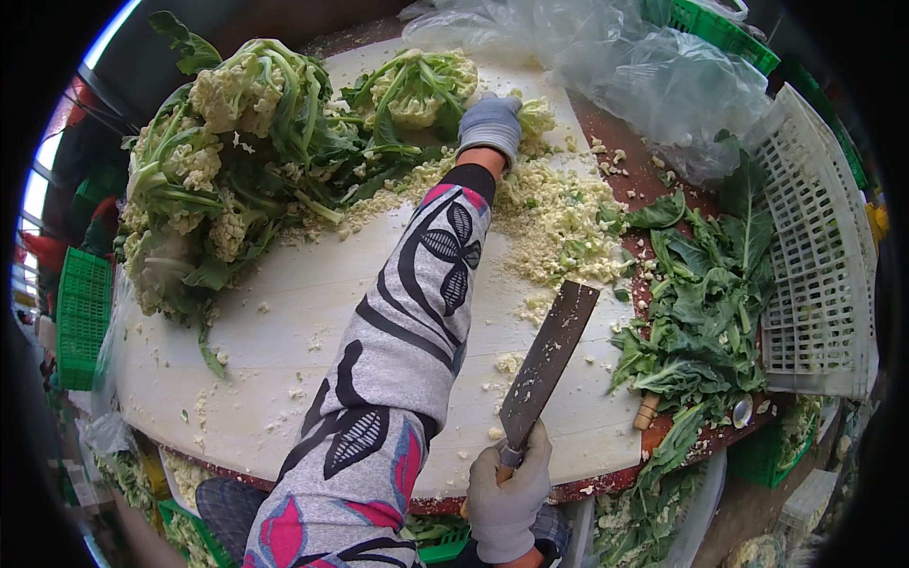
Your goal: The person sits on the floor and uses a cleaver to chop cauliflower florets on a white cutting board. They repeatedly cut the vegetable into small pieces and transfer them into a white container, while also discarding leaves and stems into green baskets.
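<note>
My right hand (pixel 513 490), in a pale knit glove, grips the wooden handle of a broad knife (pixel 550 355) near the table's front edge. Crumbs stick to its dark, square-tipped blade, which points up and away. My left arm, in a patterned grey sleeve, stretches across the white board (pixel 284 341). At its end my left hand (pixel 491 124), gloved in grey, is beside a cauliflower head (pixel 419 89) and touches or nearly touches a smaller cauliflower piece (pixel 536 122). Its fingers are mostly hidden. A tall heap of leafy cauliflower heads (pixel 234 99) fills the board's left side.
Cauliflower crumbs (pixel 561 220) cover the board's right part. Green leaves (pixel 699 284) pile along the right edge, near a wooden handle (pixel 646 410) and a white plastic crate (pixel 817 263). Clear plastic sheeting (pixel 639 71) lies at the back. A green crate (pixel 84 319) stands left.
</note>
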Motion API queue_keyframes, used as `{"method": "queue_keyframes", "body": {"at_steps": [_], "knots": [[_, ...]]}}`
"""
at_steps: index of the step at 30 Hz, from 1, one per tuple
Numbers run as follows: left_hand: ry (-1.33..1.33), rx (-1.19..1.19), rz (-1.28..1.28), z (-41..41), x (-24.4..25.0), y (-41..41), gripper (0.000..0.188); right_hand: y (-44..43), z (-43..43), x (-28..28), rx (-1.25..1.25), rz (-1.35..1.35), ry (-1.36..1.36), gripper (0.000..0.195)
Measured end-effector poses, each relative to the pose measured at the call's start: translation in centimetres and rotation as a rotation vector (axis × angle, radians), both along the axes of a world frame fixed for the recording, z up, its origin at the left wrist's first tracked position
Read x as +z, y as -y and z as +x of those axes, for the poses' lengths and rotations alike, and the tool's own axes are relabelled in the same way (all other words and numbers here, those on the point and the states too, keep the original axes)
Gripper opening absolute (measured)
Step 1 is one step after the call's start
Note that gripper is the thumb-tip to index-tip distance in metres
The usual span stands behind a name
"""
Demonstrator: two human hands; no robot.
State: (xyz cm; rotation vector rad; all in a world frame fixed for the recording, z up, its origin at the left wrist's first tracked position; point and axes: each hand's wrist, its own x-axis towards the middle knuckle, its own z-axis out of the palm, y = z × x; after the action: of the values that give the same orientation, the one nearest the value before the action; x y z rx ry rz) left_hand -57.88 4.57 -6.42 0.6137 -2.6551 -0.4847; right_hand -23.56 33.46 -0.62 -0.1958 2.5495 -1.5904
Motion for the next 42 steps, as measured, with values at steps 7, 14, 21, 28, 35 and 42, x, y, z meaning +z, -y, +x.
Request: {"method": "queue_keyframes", "body": {"at_steps": [7, 14, 21, 28, 35, 42], "knots": [[-0.634, -0.102, 1.323, 7.2, 1.4, 2.6, 0.027, 0.5, -0.6, -0.4, -0.039, -0.031, -0.005, 0.053], [-0.642, -0.295, 1.757, 31.0, 5.1, 1.4, 0.043, 2.0, -0.7, -2.1, -0.038, -0.171, -0.166, 0.049], [-0.158, 0.176, 0.443, 48.5, 3.7, -1.4, 0.028, 1.5, 1.8, -2.7, 0.141, -0.270, -0.146, 0.032], [-0.061, 0.384, 0.282, 53.4, 0.1, -7.3, 0.047, 0.7, 9.0, -1.9, 0.432, 0.052, -0.136, 0.021], [-0.171, 0.423, 0.443, 54.5, -3.1, -7.6, 0.046, 1.8, 11.3, -0.5, 0.610, 0.400, -0.302, 0.016], [-0.180, 0.479, 0.518, 53.1, -2.6, -8.4, 0.046, 1.7, 11.6, 0.6, 0.701, 0.650, -0.608, 0.009]]}}
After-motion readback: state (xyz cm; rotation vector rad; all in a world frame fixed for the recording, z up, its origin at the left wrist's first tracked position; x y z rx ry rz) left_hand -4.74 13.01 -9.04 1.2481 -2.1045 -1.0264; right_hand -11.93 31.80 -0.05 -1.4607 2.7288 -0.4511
